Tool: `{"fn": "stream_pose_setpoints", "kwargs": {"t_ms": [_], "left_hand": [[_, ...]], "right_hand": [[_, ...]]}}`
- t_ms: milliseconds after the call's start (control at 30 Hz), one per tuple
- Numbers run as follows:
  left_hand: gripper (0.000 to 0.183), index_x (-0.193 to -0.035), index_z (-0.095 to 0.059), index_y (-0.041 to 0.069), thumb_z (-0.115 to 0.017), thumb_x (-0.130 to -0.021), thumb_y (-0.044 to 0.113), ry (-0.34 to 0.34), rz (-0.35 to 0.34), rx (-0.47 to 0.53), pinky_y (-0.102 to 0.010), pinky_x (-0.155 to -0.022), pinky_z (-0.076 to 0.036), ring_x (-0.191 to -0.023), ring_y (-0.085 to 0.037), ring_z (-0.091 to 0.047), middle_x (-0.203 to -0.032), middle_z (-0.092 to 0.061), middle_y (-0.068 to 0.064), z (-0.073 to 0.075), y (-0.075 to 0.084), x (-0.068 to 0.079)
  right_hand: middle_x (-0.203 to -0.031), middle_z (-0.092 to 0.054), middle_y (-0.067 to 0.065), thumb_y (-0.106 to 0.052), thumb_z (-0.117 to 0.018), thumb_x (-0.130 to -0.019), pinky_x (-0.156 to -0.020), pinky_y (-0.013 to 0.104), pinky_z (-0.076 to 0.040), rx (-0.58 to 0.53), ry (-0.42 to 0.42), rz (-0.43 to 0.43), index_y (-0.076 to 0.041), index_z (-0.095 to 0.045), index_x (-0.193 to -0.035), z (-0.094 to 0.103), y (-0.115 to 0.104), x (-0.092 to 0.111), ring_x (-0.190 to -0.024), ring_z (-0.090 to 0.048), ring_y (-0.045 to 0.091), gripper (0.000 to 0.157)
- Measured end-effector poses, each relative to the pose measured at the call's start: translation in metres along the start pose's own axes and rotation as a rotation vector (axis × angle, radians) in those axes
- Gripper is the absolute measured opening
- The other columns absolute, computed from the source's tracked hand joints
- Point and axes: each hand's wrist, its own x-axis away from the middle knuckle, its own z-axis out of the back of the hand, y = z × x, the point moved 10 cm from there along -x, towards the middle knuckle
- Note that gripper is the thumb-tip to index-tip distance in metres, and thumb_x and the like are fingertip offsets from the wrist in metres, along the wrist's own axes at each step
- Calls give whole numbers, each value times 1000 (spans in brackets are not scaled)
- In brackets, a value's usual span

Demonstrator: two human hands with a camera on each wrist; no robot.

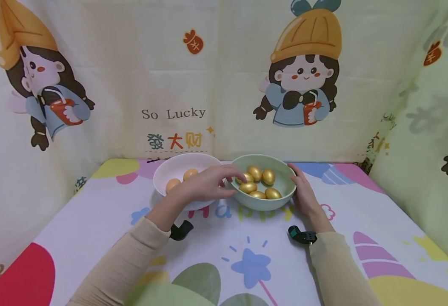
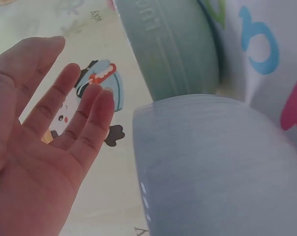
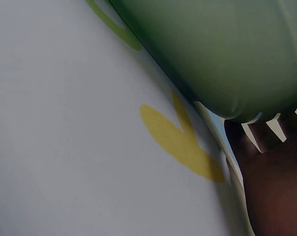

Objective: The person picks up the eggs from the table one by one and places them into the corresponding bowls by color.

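Note:
My left hand (image 1: 212,182) hovers over the gap between two bowls, palm down. Its fingers are loosely bent; in the left wrist view the palm and spread fingers (image 2: 92,118) hold nothing. Its fingertips are over the left rim of the green bowl (image 1: 263,206), near the golden eggs (image 1: 268,177). Several golden eggs lie in that bowl. My right hand (image 1: 306,195) grips the green bowl's right side, fingers curved round its outer wall. To the left stands a white bowl (image 1: 160,174) with two brown eggs (image 1: 173,185) showing; my left hand and forearm hide part of it.
Both bowls stand side by side near the back of a table covered with a printed cloth (image 1: 208,246). Behind and at both sides hang cream printed curtains (image 1: 231,85). Black wrist devices (image 1: 302,236) sit at both cuffs. A small dark strip (image 1: 153,160) lies behind the white bowl.

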Motion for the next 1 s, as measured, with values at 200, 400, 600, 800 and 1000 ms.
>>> {"fn": "stream_pose_setpoints", "kwargs": {"t_ms": [200,400,600,800,1000], "left_hand": [[35,-126,-66,7,-70,-92,6,55,11,11,-31,-86,-53,-105,-22,-59,-124,-64,-2,1,-1,20],[36,-127,-66,11,-71,-92,6,140,67,66,-30,-82,-55,-104,-19,-58,-122,-63,1,9,-4,45],[36,-125,-65,7,-72,-91,2,251,62,141,-37,-87,-54,-103,-27,-59,-120,-64,-5,14,-9,73],[32,-120,-67,12,-69,-90,0,369,112,115,-37,-85,-55,-98,-23,-60,-115,-66,-1,19,-21,97],[31,-118,-68,9,-71,-89,-2,474,125,48,-35,-82,-57,-96,-23,-63,-114,-67,-3,32,-26,117]], "right_hand": [[-164,-21,12,-13,-27,-106,-105,22,-35,4,-7,-13,-7,-17,-162,-2,1,-2,-141,-32,27,57],[-164,-21,12,-13,-27,-106,-104,21,-35,-9,-12,-14,-8,-17,-162,-2,2,-4,-140,-32,26,57],[-165,-20,11,-15,-28,-106,-101,19,-36,16,-19,-16,-11,-17,-162,0,0,-4,-139,-33,25,58],[-164,-22,13,-18,-27,-107,-96,17,-39,105,-4,-18,-11,-17,-162,10,-2,0,-135,-36,27,57],[-163,-23,16,-20,-29,-109,-111,34,-31,273,-1,51,-6,-19,-161,19,-15,4,-143,-29,32,55]]}}
